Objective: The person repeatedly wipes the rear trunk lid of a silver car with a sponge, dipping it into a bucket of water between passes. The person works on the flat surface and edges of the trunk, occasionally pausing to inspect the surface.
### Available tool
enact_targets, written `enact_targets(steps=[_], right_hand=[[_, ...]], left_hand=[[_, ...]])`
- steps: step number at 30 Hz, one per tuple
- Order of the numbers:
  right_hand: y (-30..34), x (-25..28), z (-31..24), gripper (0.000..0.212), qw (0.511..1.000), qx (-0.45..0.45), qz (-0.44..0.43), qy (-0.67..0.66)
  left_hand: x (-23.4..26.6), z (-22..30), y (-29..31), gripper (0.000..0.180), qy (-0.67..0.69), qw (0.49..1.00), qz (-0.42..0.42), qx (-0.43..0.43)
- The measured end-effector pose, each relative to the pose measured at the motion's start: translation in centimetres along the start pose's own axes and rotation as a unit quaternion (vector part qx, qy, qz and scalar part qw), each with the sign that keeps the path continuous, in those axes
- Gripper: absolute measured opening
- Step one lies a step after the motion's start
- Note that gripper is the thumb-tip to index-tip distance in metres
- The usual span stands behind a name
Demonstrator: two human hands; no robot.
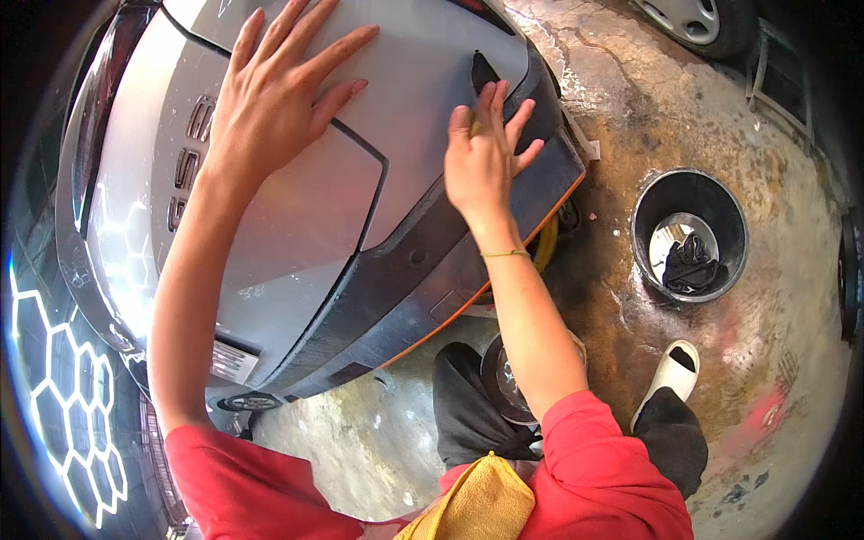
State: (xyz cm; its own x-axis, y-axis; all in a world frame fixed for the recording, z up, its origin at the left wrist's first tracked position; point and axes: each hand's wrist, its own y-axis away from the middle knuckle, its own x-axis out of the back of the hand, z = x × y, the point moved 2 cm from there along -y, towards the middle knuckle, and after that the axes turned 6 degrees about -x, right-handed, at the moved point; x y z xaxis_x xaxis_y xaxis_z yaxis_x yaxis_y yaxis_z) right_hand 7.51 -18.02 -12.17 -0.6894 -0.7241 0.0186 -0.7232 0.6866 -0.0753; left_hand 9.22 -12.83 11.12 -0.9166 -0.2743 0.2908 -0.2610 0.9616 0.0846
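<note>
A silver-grey car's rear fills the upper left, with dark trim along the bumper and an orange line at its lower edge. My left hand lies flat on the painted panel, fingers spread, holding nothing. Farther right, my right hand is at the rear corner, beside a black pointed shape on the bodywork. Something small and olive-yellow shows between its thumb and forefinger; the hand mostly hides it. The other fingers stand apart.
To the right, a black bucket on the wet, stained floor holds liquid and a dark cloth. A yellow cloth hangs at my front. A round dark object is between my legs. Another wheel stands at the top right.
</note>
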Motion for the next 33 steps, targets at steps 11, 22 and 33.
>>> enact_targets(steps=[11,22,33], right_hand=[[-6.8,4.9,3.9,0.068,0.98,-0.172,0.062,-0.077],[-3.8,13.8,13.6,0.063,0.845,-0.231,0.224,-0.427],[-4.3,19.2,47.6,0.064,0.746,-0.434,0.336,-0.377]], left_hand=[[-0.3,-0.6,0.0,0.047,-0.002,1.0,0.011,-0.012],[-4.0,11.8,-1.9,0.052,0.15,0.967,-0.131,-0.159],[-3.9,15.6,-1.6,0.073,0.155,0.98,-0.088,-0.091]])
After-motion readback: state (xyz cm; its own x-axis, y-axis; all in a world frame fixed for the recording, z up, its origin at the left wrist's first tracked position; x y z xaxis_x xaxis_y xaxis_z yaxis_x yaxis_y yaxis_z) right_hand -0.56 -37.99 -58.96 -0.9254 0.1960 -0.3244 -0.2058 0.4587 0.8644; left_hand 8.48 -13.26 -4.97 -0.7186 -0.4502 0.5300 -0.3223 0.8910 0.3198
